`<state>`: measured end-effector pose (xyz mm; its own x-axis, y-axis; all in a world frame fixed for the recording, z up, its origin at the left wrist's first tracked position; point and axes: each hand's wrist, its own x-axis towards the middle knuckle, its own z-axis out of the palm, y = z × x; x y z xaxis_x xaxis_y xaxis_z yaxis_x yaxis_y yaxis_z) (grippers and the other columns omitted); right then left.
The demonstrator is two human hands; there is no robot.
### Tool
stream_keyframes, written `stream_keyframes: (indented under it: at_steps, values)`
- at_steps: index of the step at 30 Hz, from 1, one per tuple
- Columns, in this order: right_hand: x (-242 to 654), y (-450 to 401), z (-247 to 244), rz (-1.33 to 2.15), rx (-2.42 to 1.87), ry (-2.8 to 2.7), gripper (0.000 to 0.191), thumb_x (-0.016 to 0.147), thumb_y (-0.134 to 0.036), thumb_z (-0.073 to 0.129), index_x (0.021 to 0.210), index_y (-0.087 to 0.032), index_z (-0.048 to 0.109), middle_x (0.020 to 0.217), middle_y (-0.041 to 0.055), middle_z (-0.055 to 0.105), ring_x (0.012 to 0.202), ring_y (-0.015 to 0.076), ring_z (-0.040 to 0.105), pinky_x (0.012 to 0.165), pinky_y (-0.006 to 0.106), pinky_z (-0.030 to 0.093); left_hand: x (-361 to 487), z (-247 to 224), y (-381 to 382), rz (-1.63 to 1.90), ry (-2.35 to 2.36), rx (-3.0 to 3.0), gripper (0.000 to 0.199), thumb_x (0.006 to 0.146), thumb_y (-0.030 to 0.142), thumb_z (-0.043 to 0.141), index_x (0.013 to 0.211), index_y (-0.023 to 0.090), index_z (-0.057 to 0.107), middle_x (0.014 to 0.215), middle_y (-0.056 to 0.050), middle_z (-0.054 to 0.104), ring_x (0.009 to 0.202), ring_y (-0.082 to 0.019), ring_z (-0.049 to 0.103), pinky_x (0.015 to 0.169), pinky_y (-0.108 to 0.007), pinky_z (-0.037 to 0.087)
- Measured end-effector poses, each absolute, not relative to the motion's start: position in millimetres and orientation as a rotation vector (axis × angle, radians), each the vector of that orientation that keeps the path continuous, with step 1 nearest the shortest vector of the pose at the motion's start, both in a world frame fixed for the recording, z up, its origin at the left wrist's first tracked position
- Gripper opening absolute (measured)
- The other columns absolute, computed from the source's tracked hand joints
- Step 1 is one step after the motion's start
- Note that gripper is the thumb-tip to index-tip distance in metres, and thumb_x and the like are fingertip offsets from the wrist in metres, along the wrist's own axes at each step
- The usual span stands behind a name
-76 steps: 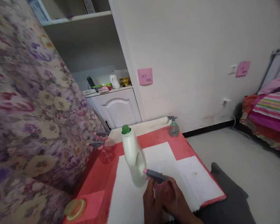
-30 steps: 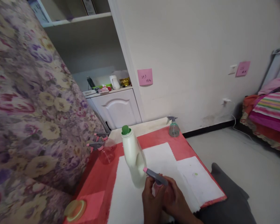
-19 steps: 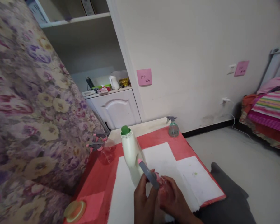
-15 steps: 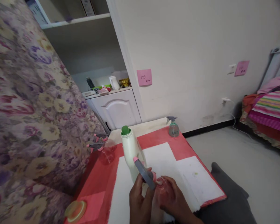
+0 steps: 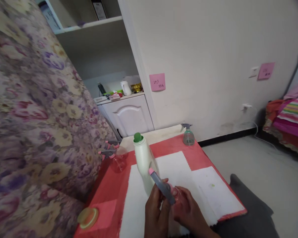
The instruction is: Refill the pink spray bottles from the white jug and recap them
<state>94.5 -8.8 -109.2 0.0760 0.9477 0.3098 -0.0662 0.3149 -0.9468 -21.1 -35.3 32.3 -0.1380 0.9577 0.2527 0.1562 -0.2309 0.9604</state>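
My left hand [image 5: 156, 208] is closed around a grey spray head [image 5: 163, 187] with a pink nozzle tip. In my right hand [image 5: 190, 211] is a clear pink spray bottle [image 5: 180, 206], its neck right against the spray head's pink collar. Whether the collar sits fully on the neck, I cannot tell. Just behind my hands stands a pale green jug [image 5: 144, 162], with a green piece [image 5: 138, 137] in its open mouth. White paper sheets [image 5: 172, 163] lie beneath.
Two pink spray bottles [image 5: 118, 163] stand at the table's left by the floral curtain [image 5: 47, 132]. A green-collared spray bottle [image 5: 188, 138] is at the back right corner. A round yellowish lid [image 5: 88, 218] lies front left on the red table cover [image 5: 106, 191].
The spray head and bottle neck have come closer together; the gap between them has shrunk. The whole view has shifted slightly, with everything now farther right.
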Motion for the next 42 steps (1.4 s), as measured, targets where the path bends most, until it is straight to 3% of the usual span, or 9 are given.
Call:
stream_keyframes:
  at_steps: [4,9,13,18,25,29,32,35,42]
  values:
    - [93.9,-10.5,-111.9,1.010,-0.926,-1.254,0.063,0.063,-0.020,0.074,0.122,-0.025,0.049,0.120,0.0099,0.068,0.112,0.0293,0.065,0.096,0.043,0.054,-22.1,35.2,-41.1,1.389,1.252,1.416,0.048,0.081,0.051,0.061,0.114,0.017,0.061,0.095,-0.008,0.074,0.076,-0.020,0.068,0.072,-0.030,0.055]
    - [90.2,-12.8,-115.5,0.977,-1.014,-1.201,0.054,0.069,-0.023,0.068,0.120,-0.025,0.052,0.120,0.0094,0.067,0.112,0.0285,0.064,0.097,0.043,0.052,-26.6,39.8,-56.0,1.425,1.265,1.330,0.054,0.079,0.058,0.061,0.115,0.018,0.062,0.098,-0.011,0.073,0.088,-0.025,0.069,0.076,-0.032,0.055]
    - [89.8,-12.1,-118.3,0.885,-1.098,-1.240,0.047,0.073,-0.032,0.066,0.118,-0.024,0.055,0.116,0.0094,0.069,0.109,0.0289,0.065,0.095,0.042,0.052,-40.3,52.0,-70.7,1.513,1.297,1.294,0.052,0.077,0.059,0.063,0.112,0.021,0.065,0.079,-0.005,0.074,0.079,-0.024,0.069,0.076,-0.034,0.054]
    - [90.6,-12.6,-115.1,0.844,-1.181,-1.265,0.044,0.076,-0.037,0.064,0.117,-0.024,0.058,0.113,0.0092,0.070,0.107,0.0306,0.065,0.094,0.043,0.052,-77.1,68.2,-82.1,1.686,1.385,1.405,0.047,0.073,0.061,0.065,0.100,0.022,0.070,0.074,-0.006,0.072,0.078,-0.028,0.068,0.075,-0.038,0.054]
    - [92.9,-16.3,-113.0,0.840,-1.159,-1.278,0.045,0.075,-0.036,0.064,0.118,-0.024,0.057,0.117,0.0093,0.068,0.111,0.0294,0.063,0.095,0.040,0.051,-135.0,63.4,-71.2,1.790,1.688,1.375,0.044,0.075,0.053,0.067,0.104,0.020,0.069,0.095,-0.006,0.073,0.091,-0.028,0.069,0.084,-0.039,0.055]
    - [93.7,-16.1,-117.7,0.820,-1.173,-1.298,0.048,0.075,-0.038,0.066,0.120,-0.022,0.057,0.118,0.0105,0.069,0.112,0.0297,0.063,0.098,0.040,0.049,-175.2,24.2,-39.8,1.404,1.892,1.910,0.035,0.081,0.041,0.057,0.109,0.023,0.067,0.114,-0.010,0.069,0.113,-0.031,0.061,0.097,-0.045,0.048]
    - [93.2,-15.7,-123.3,0.810,-1.195,-1.311,0.049,0.075,-0.035,0.065,0.121,-0.021,0.056,0.121,0.0111,0.067,0.115,0.0291,0.062,0.100,0.038,0.049,-195.3,-9.9,-17.6,0.860,2.104,2.084,0.034,0.089,0.024,0.039,0.115,0.019,0.061,0.120,-0.012,0.064,0.110,-0.024,0.062,0.093,-0.036,0.050]
    - [93.8,-14.8,-129.2,0.835,-1.181,-1.356,0.055,0.072,-0.031,0.064,0.124,-0.021,0.052,0.126,0.0105,0.065,0.118,0.0283,0.061,0.099,0.036,0.050,-205.3,-32.6,-3.6,0.386,2.251,2.099,0.042,0.089,0.012,0.032,0.124,0.017,0.055,0.129,-0.011,0.059,0.115,-0.019,0.058,0.096,-0.028,0.046]
    - [109.9,-6.9,-140.0,0.800,-1.137,-1.544,0.066,0.069,-0.022,0.067,0.132,-0.022,0.048,0.135,0.0115,0.060,0.123,0.0329,0.058,0.099,0.038,0.053,-226.0,-57.7,21.8,0.221,2.347,2.060,0.048,0.087,0.007,0.036,0.128,0.023,0.055,0.118,-0.006,0.063,0.106,-0.018,0.060,0.092,-0.027,0.041]
